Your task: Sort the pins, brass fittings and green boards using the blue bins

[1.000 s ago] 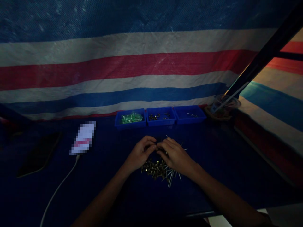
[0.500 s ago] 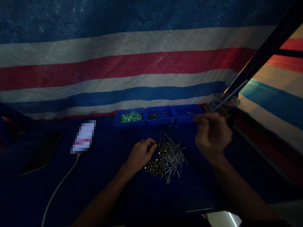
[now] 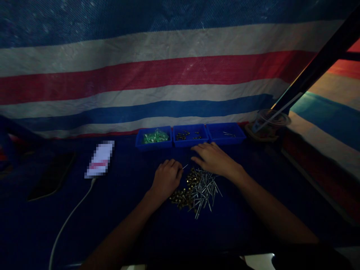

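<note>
Head view, and it's down to small metal bits: my left hand [image 3: 167, 176] pinches what looks like one thin metal pin [image 3: 185, 166], its tip poking out past the fingers. Over on the other side, my right hand [image 3: 212, 159] hovers at the far edge of the heap, thumb and index apart, nothing visible between them. Just below, silver pins [image 3: 206, 187] lie crisscrossed on the desk [image 3: 157, 232], with brass-coloured pieces [image 3: 180, 198] bunched against their left side. Beyond sits the middle blue tray [image 3: 191, 143], a few similar pieces inside. I'd call this step single-piece handling, left holding, right free. As I read it, the next move calls for a fine, light pinch: those pins overlap, so a clumsy grab could drag neighbours along.
</note>
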The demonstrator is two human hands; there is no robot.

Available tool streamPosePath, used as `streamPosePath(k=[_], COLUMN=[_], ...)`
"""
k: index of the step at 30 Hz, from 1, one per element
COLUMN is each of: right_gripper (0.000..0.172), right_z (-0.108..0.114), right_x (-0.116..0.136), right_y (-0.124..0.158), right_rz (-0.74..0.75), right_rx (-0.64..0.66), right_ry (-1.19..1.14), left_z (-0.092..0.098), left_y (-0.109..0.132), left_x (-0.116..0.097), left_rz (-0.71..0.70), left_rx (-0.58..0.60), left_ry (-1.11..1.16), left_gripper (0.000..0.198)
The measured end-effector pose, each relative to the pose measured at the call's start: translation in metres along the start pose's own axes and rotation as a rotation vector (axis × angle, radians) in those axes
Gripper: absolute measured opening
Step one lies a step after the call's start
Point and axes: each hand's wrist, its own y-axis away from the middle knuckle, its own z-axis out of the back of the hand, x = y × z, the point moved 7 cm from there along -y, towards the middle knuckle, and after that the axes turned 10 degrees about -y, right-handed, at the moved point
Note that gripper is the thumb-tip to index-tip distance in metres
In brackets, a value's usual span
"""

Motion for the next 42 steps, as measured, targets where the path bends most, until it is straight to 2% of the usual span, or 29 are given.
streamPosePath(k=[3, 6, 12, 15, 18, 20, 21, 23, 26, 28, 30, 36, 39, 42], right_gripper=[0.023, 0.011, 0.011, 0.017, 0.021, 0.021, 0.022, 0.027, 0.039, 0.043, 0.044, 0.035, 0.029, 0.026], right_z=[-0.019, -0.028, -0.021, 0.006, 0.06, 0.095, 0.106, 0.112, 0.089, 0.066, 0.048, -0.002, -0.015, -0.014], right_x=[0.014, 0.024, 0.031, 0.033, 0.018, -0.007, -0.023, -0.057, -0.099, -0.103, -0.088, -0.01, 0.007, 0.012], right_y=[0.005, 0.006, 0.007, 0.007, 0.012, 0.02, 0.024, 0.028, 0.028, 0.025, 0.019, -0.001, -0.001, 0.002], right_rz=[0.109, 0.163, 0.204, 0.226, 0.209, 0.13, 0.063, -0.111, -0.33, -0.352, -0.298, 0.016, 0.092, 0.122], right_rx=[0.056, 0.11, 0.092, 0.0, -0.279, -0.518, -0.584, -0.57, -0.308, -0.139, -0.064, 0.026, 0.013, -0.036], right_ry=[-0.111, -0.154, -0.115, -0.097, -0.097, -0.041, 0.02, 0.175, 0.298, 0.274, 0.199, -0.116, -0.18, -0.238], left_z=[-0.004, -0.005, 0.0, 0.006, 0.011, 0.013, 0.012, 0.01, 0.005, 0.003, 0.002, -0.004, -0.003, 0.001], left_y=[0.001, -0.001, 0.0, 0.002, 0.005, 0.006, 0.007, 0.009, 0.01, 0.009, 0.007, 0.003, 0.002, 0.0], left_x=[0.004, 0.008, 0.007, 0.01, 0.014, 0.011, 0.008, -0.002, -0.015, -0.02, -0.021, -0.014, -0.01, 0.004], left_rz=[-0.039, -0.04, -0.029, -0.009, 0.0, -0.047, -0.09, -0.195, -0.301, -0.308, -0.278, -0.169, -0.148, -0.048], left_rx=[-0.011, -0.035, -0.064, -0.091, -0.115, -0.116, -0.109, -0.083, -0.034, -0.016, -0.012, -0.029, -0.035, -0.045], left_ry=[0.167, 0.331, 0.455, 0.511, 0.52, 0.476, 0.443, 0.368, 0.271, 0.244, 0.245, 0.251, 0.262, 0.368], left_gripper=[0.014, 0.015, 0.018, 0.024, 0.022, 0.019, 0.018, 0.018, 0.017, 0.015, 0.012, 0.009, 0.008, 0.011])
